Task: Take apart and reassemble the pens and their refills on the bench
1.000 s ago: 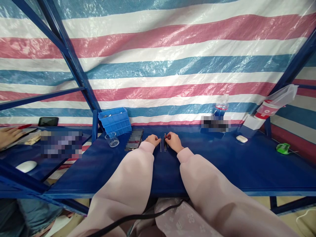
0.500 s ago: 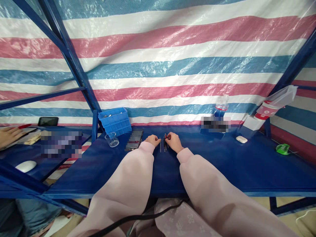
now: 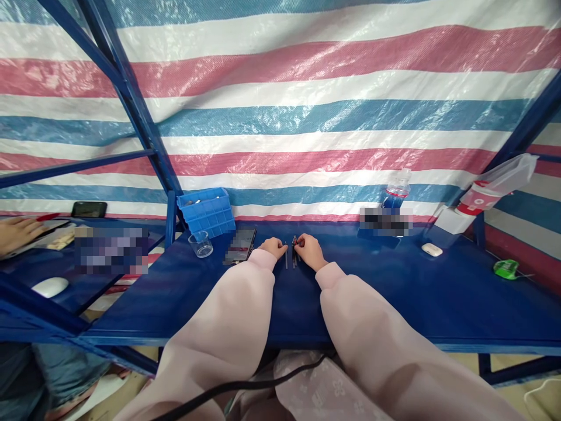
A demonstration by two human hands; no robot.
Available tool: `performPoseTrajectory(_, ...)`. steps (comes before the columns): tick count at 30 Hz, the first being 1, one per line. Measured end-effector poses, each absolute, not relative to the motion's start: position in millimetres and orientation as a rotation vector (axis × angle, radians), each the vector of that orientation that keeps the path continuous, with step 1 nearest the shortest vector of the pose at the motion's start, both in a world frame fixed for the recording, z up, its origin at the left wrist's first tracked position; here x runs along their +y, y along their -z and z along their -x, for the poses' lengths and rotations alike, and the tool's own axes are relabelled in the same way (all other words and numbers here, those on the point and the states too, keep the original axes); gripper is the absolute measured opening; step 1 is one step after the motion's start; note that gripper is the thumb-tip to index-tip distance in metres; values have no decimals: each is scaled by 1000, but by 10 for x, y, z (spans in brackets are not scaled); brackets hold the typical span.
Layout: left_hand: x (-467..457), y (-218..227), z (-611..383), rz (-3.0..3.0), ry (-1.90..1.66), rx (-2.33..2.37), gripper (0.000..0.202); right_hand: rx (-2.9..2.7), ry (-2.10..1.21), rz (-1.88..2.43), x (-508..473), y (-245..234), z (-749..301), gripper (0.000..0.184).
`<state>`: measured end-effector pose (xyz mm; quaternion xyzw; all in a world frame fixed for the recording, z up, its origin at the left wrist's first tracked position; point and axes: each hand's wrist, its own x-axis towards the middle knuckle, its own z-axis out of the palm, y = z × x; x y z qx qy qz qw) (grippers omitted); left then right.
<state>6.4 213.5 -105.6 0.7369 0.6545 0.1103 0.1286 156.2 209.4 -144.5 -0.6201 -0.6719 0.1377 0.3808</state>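
My left hand (image 3: 273, 248) rests on the blue table with its fingers curled together. Its fingertips are at a thin, greyish pen-like stick (image 3: 287, 261), which lies lengthwise toward me. Just to the right, my right hand (image 3: 310, 251) pinches at a few thin dark pen-like sticks (image 3: 294, 261), with a bit of red near their far ends. The sticks are too small to tell their exact kind, and the fingers cover part of them. A narrow gap of table separates the two hands.
Left of my hands are a dark phone-like slab (image 3: 244, 245), a clear cup (image 3: 201, 248) and a blue bin (image 3: 208, 216). To the right stand a bottle (image 3: 395, 194), a white case (image 3: 432, 249), a green item (image 3: 505, 269) and a red-and-white cup (image 3: 478, 199). Another person's hand (image 3: 18, 235) is far left.
The whole view has shifted slightly, so things sit a little farther right. My hands and the sticks keep nearly the same places on the table.
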Motion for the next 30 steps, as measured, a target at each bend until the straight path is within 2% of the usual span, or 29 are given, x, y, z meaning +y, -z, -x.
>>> performPoseTrajectory(20, 2122, 1050, -67, -2155, -318, 1884, 25, -1758, -299, 1631, 2168, 1501, -1595, 12)
performPoseTrajectory(30, 2123, 1045, -65, -2115, -343, 1908, 24, -1805, -331, 1625, 2165, 1456, -1628, 8)
